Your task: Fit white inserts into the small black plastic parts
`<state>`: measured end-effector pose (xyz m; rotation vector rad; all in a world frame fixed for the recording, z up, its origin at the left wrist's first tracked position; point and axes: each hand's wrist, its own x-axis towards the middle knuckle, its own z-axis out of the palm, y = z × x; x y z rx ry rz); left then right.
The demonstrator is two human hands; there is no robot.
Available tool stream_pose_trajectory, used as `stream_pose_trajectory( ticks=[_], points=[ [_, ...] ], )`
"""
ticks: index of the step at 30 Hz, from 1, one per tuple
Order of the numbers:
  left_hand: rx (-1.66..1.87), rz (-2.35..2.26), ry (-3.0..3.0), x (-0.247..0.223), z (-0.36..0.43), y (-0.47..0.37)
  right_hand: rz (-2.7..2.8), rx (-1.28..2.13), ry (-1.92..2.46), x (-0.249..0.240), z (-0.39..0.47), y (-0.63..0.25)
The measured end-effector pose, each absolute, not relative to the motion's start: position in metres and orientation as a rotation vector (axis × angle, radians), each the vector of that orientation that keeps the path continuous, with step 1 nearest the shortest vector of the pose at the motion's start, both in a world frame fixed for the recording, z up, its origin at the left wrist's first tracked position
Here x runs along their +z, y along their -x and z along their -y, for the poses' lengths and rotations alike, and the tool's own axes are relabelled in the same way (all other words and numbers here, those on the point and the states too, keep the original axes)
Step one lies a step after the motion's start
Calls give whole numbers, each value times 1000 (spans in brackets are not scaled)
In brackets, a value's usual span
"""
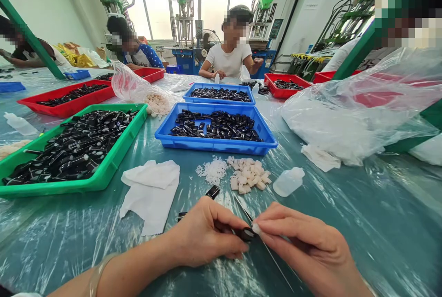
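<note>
My left hand grips a small black part between thumb and fingers, with its open end facing right. Against that end, my right hand pinches a small white piece. Metal tweezers lie slanting beneath my right fingertips; whether the hand also holds them is unclear. Just beyond my left hand lies another black part. Farther forward are a pile of small white bits and a heap of cream-coloured pieces, with a translucent bottle to their right.
A white cloth lies left of my hands. Black parts fill a green tray at left and blue trays ahead. A clear plastic bag sits at right. Co-workers sit across the table, one in a white shirt; green frame bars cross the view.
</note>
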<state>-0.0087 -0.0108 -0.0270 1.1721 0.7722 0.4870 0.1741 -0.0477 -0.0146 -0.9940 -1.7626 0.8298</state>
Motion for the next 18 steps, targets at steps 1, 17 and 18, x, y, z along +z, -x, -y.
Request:
stream_pose_trajectory(
  ticks=[1,17,18],
  points=[
    [474,-782,-1178,-26,11,8,1765,824,997,-15,48,-173],
    [419,-782,-1286,-24,12,10,1938,630,925,-17,50,-172],
    [415,-783,-1284,-24,12,10,1944,632,932,-18,50,-172]
  ],
)
